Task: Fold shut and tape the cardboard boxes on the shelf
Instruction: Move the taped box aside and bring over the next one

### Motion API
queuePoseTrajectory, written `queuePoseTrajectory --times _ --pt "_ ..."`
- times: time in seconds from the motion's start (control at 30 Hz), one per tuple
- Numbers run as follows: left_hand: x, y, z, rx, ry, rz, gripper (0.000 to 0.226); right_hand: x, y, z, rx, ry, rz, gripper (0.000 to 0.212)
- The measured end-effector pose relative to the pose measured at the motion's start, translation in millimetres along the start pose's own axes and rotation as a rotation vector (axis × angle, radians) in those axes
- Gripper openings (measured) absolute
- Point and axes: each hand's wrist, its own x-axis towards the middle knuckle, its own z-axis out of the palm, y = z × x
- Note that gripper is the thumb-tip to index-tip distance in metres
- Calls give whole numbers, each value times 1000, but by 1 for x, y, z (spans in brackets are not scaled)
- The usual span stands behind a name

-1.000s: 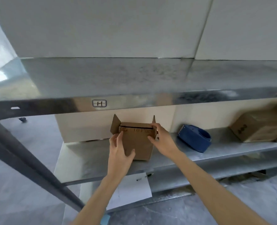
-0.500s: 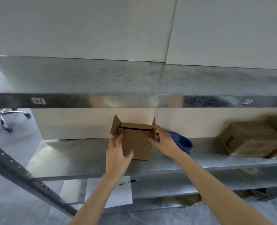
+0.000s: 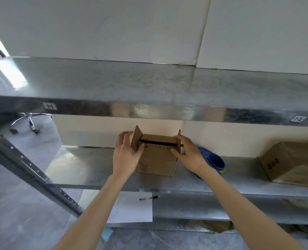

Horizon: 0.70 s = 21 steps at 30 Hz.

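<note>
Just left of the blue tape dispenser (image 3: 214, 160) on the shelf (image 3: 88, 165), the cardboard box (image 3: 156, 159) stands unsealed, and the left hand (image 3: 126, 156) and right hand (image 3: 189, 154) have left its front to pinch the upright left flap (image 3: 136, 138) and right flap (image 3: 179, 141), probably to fold them in.

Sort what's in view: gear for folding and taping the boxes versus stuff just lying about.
Job: open box, held at its side flaps by the left hand and right hand; blue tape dispenser; second box, to the right.
Lying about: pen and paper sheet on the lower shelf; chair base.
</note>
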Motion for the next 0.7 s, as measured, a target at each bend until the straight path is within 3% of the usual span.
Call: queuePoseTrajectory --times 0.13,0.4,0.57,0.7 --pt "24 2 6 -123 -109 -169 59 6 -2 4 0 47 39 43" --pt "27 -8 15 -256 -154 -224 48 13 -6 9 5 136 93 34" --pt "14 -9 11 -393 -178 -209 53 11 -10 0 3 38 99 35" --pt "2 -12 7 -473 -217 -217 61 8 -16 -5 -15 -60 71 21"
